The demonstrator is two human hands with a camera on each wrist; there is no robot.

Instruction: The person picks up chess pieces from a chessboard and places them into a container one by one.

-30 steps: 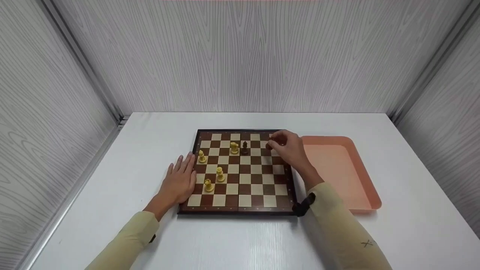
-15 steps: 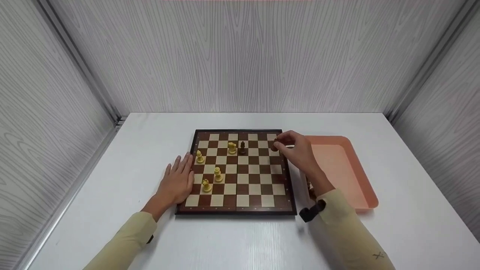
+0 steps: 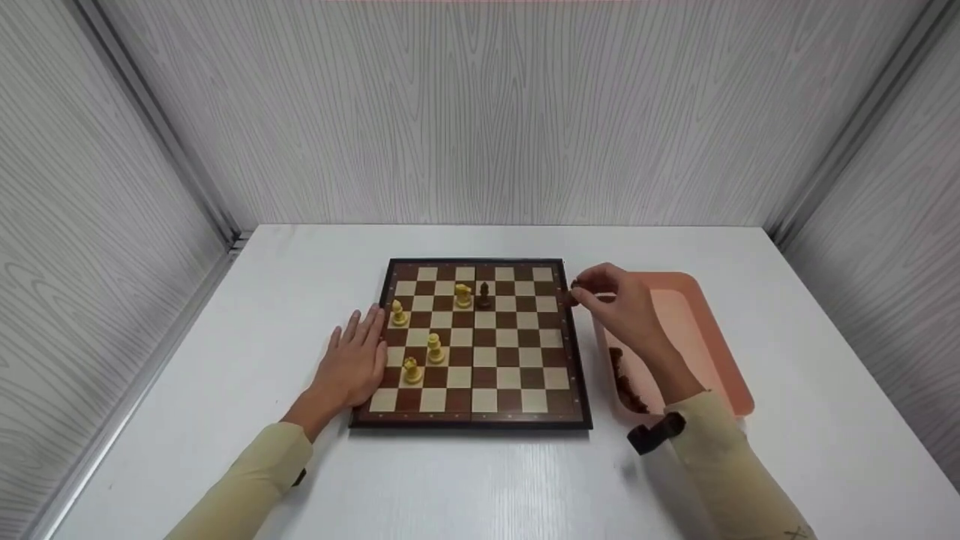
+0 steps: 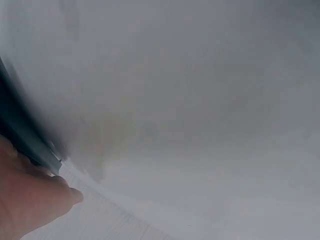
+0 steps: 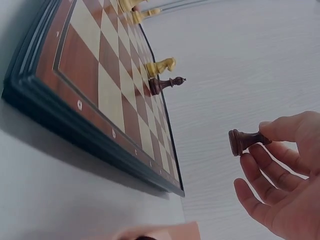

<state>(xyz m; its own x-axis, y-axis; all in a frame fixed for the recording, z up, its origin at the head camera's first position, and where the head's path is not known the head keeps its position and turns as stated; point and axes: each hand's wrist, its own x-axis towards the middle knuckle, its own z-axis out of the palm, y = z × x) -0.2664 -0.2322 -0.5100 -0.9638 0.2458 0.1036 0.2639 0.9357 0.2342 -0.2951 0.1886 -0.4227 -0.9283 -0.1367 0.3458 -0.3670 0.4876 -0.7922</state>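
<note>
One piece (image 5: 243, 142) pinched in right hand (image 3: 628, 313) at 2 o'clock of the board (image 3: 529, 357), mid-clearing I guess; next needs lowering into the tray (image 3: 718, 349). Left hand (image 3: 351, 369) fingers slightly spread at 9.

A dark brown chess piece (image 5: 241, 142) with a wide, round, stepped base and narrower stem is pinched by its upper part in the right hand (image 3: 628, 309), held roughly upright, base down, near the chessboard's right edge. The black-edged chessboard (image 3: 519, 358) of brown and cream squares is laid flat, divided by a central seam; its left edge is touched by the left hand (image 3: 349, 369).
</note>
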